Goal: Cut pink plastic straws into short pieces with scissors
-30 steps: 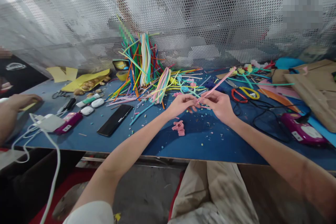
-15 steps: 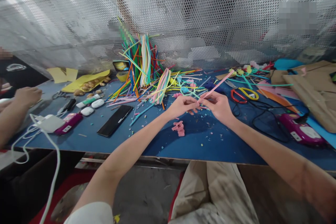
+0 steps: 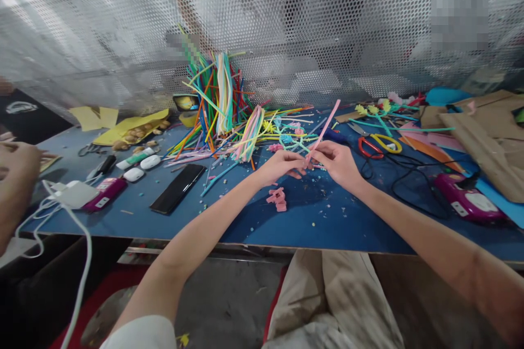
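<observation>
A thin pink strip (image 3: 328, 123) rises from between my two hands, tilted up to the right. My right hand (image 3: 336, 162) pinches it near its lower end. On the other side, my left hand (image 3: 284, 166) has its fingers closed on the same lower end; the exact grip there is too small to make out. Below my hands, a small pile of folded pink pieces (image 3: 277, 199) lies on the blue table (image 3: 245, 223). Just behind my hands are small blue, pink and yellow flower-like shapes (image 3: 285, 138) on green stems.
Bundles of coloured strips (image 3: 223, 92) stand at the back by a perforated metal screen (image 3: 327, 27). A black phone (image 3: 178, 188) lies to the left, red-and-yellow-handled scissors (image 3: 385, 143) and a purple power strip (image 3: 469, 199) to the right. At far left is a co-worker's hand (image 3: 18, 166).
The pink strip has swung from a low slant to a steeper one, its tip moving left and up. The co-worker's hand at far left has shifted left and nearer.
</observation>
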Available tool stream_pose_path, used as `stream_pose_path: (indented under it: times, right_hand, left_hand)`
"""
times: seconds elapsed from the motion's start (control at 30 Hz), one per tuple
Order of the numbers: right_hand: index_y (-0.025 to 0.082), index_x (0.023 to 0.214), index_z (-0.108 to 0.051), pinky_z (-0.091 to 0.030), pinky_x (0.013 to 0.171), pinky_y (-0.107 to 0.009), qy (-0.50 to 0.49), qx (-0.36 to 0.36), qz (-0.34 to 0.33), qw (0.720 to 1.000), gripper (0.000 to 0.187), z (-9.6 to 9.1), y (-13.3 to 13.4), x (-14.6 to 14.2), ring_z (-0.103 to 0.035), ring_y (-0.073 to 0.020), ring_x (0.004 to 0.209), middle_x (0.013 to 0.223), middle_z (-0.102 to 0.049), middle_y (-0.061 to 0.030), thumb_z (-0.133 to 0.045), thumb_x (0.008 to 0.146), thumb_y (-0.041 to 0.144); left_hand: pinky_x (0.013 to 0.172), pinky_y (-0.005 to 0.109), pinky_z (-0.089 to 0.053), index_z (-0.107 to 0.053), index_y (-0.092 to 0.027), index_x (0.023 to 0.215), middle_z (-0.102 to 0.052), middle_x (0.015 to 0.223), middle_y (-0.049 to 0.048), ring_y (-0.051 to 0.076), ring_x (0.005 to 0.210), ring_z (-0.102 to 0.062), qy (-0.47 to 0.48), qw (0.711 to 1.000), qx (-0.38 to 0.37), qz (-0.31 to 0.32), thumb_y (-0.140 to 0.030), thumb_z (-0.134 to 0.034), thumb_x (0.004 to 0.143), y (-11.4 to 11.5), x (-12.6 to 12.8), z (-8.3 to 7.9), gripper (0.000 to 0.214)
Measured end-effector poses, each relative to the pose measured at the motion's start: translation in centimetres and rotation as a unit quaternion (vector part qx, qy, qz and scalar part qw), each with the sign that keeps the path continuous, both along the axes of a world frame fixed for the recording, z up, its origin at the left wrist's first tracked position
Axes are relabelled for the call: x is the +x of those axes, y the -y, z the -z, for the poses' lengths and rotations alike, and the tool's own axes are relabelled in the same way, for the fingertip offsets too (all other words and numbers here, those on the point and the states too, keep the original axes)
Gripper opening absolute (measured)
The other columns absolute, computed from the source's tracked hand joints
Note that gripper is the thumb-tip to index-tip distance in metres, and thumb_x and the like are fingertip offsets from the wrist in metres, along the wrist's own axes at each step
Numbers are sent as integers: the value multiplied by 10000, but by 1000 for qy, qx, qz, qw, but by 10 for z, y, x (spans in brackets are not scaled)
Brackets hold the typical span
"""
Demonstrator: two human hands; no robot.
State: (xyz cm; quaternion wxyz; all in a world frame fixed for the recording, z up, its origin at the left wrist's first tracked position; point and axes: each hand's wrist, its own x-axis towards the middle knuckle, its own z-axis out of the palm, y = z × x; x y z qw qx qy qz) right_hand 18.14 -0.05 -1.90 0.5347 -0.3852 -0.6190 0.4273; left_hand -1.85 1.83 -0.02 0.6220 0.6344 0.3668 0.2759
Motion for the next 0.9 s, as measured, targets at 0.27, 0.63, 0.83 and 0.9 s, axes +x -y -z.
stream_pose_path:
  times: [0.27, 0.63, 0.83, 0.9]
  right_hand:
    - [213, 904, -716, -603, 786, -385, 14, 17, 17, 1000, 224, -2, 0, 0, -731, -226, 816, 875, -763, -49, -719, 796, 409]
    - [200, 915, -725, -577, 804, -367, 25, 53, 46, 997, 242, 1, -1, 1, -724, -226, 835, 906, -761, -62, -684, 826, 422]
    - [198, 889, -719, -580, 809, -373, 28, 47, 47, 997, 254, 2, -3, 3, -724, -227, 826, 906, -759, -65, -684, 817, 439]
    - [199, 897, -720, -582, 804, -379, 27, 45, 44, 998, 257, 3, -3, 2, -723, -231, 825, 892, -759, -64, -687, 812, 440]
  left_hand:
    - [677, 235, -568, -746, -105, 984, -733, 1087, 171, 141, 747, -710, 20, 998, -56, -2, -465, -750, 782, 0, 0, -1, 413]
    - [672, 247, -578, -707, -121, 1023, -739, 1075, 164, 170, 780, -733, 20, 999, -45, -3, -451, -773, 777, 2, 1, -4, 417]
    - [707, 257, -584, -703, -119, 1108, -730, 1097, 176, 167, 799, -732, 7, 1000, -19, 3, -506, -755, 783, 2, 1, -3, 509]
    - [723, 261, -585, -705, -119, 1119, -735, 1079, 173, 167, 804, -732, 4, 1000, -12, 4, -510, -757, 778, 2, 0, -2, 521]
